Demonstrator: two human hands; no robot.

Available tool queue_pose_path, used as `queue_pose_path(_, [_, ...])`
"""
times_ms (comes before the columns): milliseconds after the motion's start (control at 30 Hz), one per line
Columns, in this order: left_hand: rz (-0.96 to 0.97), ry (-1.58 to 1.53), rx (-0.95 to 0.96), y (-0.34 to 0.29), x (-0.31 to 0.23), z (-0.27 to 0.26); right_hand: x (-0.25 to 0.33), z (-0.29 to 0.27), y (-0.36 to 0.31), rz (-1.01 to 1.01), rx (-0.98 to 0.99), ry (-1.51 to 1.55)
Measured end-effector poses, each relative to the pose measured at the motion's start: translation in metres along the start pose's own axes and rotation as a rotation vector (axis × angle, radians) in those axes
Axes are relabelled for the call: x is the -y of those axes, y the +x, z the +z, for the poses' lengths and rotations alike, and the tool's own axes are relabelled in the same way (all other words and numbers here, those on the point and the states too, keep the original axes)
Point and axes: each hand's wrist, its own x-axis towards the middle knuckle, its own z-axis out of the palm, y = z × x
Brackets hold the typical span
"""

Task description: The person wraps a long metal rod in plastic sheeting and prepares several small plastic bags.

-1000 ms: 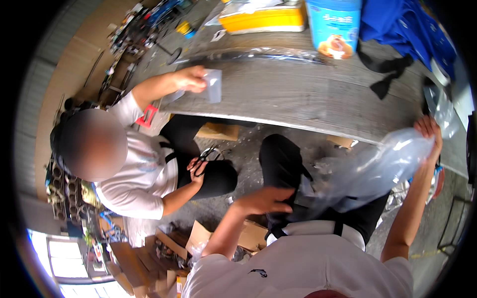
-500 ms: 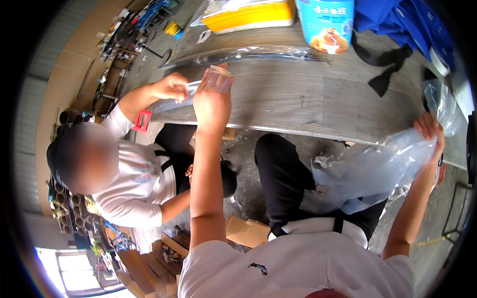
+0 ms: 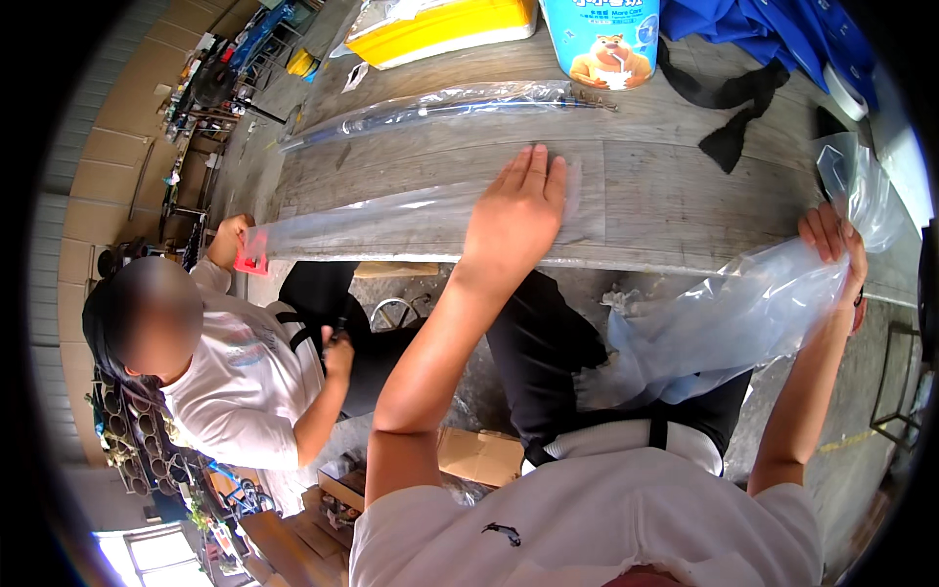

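My left hand (image 3: 516, 217) lies with its fingers stretched out on the right end of a long clear plastic sleeve (image 3: 391, 213), which is spread along the table's near side. A co-worker's hand (image 3: 233, 233) holds the sleeve's far left end. Off to the right, my right hand (image 3: 836, 247) is closed around a bunched length of clear plastic film (image 3: 719, 318). That film hangs over the table edge and down onto my lap, and its upper part sticks out beyond my fingers. Farther back on the table lies a clear bag with long thin rods (image 3: 440, 110) in it.
On the table (image 3: 675, 210) stand a yellow box (image 3: 440, 37) and a blue tub (image 3: 602, 44). A black strap (image 3: 729, 122) and blue cloth (image 3: 782, 34) lie right of them. The co-worker (image 3: 240, 362) sits at left, a small dark object in the lower hand. Cardboard (image 3: 479, 456) lies below.
My left hand has moved right and down flat onto the sleeve, which now lies stretched along the table. The co-worker's hand has drawn back left with its end. My right hand keeps its hold.
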Motion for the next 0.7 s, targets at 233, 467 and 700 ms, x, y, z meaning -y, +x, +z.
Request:
queue_pose_path(233, [0.026,0.003,0.021,0.002,-0.001,-0.002,-0.002,-0.002,0.003,-0.012,0.053,-0.013])
queue_pose_path(467, [0.073,0.017,-0.032,0.001,0.000,0.001,0.006,-0.037,0.001,-0.018,0.123,-0.092])
queue_pose_path(700, [-0.013,-0.018,-0.148,-0.004,-0.003,0.005,-0.003,-0.033,-0.003,0.009,0.107,-0.088])
